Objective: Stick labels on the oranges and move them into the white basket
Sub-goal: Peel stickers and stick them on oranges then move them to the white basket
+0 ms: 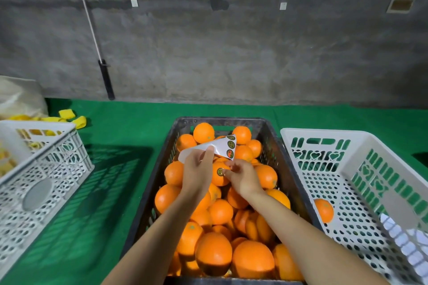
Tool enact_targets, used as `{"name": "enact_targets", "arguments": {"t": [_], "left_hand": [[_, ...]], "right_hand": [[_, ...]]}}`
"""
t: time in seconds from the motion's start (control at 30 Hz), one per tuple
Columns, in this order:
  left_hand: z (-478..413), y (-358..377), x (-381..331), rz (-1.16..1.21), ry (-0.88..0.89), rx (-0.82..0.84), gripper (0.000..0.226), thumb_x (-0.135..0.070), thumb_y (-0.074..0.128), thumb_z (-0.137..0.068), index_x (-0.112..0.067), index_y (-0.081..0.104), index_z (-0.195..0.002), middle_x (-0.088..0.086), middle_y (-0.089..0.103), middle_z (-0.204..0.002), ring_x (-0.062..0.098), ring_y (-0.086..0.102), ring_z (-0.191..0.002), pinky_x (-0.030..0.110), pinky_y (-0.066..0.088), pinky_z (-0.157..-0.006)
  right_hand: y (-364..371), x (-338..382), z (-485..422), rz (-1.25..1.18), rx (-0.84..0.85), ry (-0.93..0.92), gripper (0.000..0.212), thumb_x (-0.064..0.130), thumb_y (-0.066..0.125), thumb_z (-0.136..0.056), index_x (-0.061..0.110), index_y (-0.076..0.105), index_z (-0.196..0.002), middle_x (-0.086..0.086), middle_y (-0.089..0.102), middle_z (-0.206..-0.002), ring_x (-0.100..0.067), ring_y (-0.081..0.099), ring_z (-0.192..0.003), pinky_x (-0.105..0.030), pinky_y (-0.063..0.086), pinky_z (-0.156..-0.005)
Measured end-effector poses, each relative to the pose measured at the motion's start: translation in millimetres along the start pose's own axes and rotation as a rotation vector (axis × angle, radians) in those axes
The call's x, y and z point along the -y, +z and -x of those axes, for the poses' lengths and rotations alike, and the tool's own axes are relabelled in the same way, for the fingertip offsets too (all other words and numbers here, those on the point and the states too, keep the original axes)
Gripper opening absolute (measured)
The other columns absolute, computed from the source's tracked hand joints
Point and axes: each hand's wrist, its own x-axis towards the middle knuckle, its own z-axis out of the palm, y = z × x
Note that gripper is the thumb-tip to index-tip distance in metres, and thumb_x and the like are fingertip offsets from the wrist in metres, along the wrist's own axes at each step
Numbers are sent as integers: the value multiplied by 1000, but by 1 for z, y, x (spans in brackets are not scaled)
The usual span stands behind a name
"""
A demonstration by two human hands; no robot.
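Observation:
A dark crate point(159, 164) in the middle holds several oranges. Above it my left hand point(196, 169) pinches a curled white label sheet point(220, 146) that carries three round stickers. Just right of it my right hand point(243, 177) grips an orange point(218, 174) with a round label on its face, the fingertips close to that label. The white basket point(347, 164) stands to the right of the crate, and one orange point(324, 210) lies inside near its left wall.
A second white basket point(46, 169) stands at the left on the green table cover point(129, 127), with yellow pieces in and behind it. A grey wall rises behind the table. A black-handled stick point(106, 78) leans against the wall.

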Motion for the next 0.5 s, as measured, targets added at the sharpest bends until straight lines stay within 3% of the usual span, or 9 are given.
{"name": "enact_targets", "arguments": {"t": [0.1, 0.17, 0.27, 0.33, 0.43, 0.5], "left_hand": [[0, 0, 1, 13, -10, 12, 38, -36, 55, -100, -9, 52, -73, 1, 46, -63, 3, 40, -55, 29, 35, -55], [2, -1, 5, 1, 8, 48, 39, -36, 54, -101, -6, 55, -77, 4, 50, -65, 3, 46, -60, 27, 38, -57], [4, -2, 9, -62, 32, 106, 20, -40, 52, -101, -25, 63, -93, -13, 65, -85, -3, 62, -80, 14, 46, -67], [5, -3, 11, -71, 27, 114, 11, -42, 52, -101, -37, 61, -106, -22, 65, -102, -9, 61, -98, 8, 48, -74], [8, -3, 11, -88, 39, 113, 10, -43, 52, -100, -41, 61, -106, -22, 66, -105, -11, 60, -100, 4, 46, -77], [9, -4, 13, -129, 57, 105, 15, -44, 52, -100, -38, 63, -108, -17, 68, -105, -8, 61, -99, 6, 47, -77]], "right_hand": [[4, 0, 8, 196, -45, -163, 23, 19, 53, -102, 10, 68, -117, -9, 61, -118, -25, 57, -110, -32, 46, -89], [5, 1, 11, 210, -43, -199, 24, 19, 47, -105, 8, 66, -116, -11, 59, -117, -27, 57, -107, -32, 44, -84], [5, 3, 10, 185, 5, -188, 30, 21, 51, -103, 13, 59, -130, -9, 59, -127, -26, 55, -116, -40, 47, -97], [5, 3, 8, 170, 20, -161, 30, 22, 54, -101, 15, 59, -130, -8, 60, -127, -27, 56, -117, -42, 48, -97], [6, 3, 6, 80, 58, -108, 25, 27, 55, -99, 20, 63, -122, -7, 65, -118, -30, 60, -111, -45, 51, -91], [12, 1, 7, 166, 116, -94, 31, 36, 53, -97, 27, 59, -126, -3, 65, -121, -29, 59, -113, -45, 52, -89]]}}
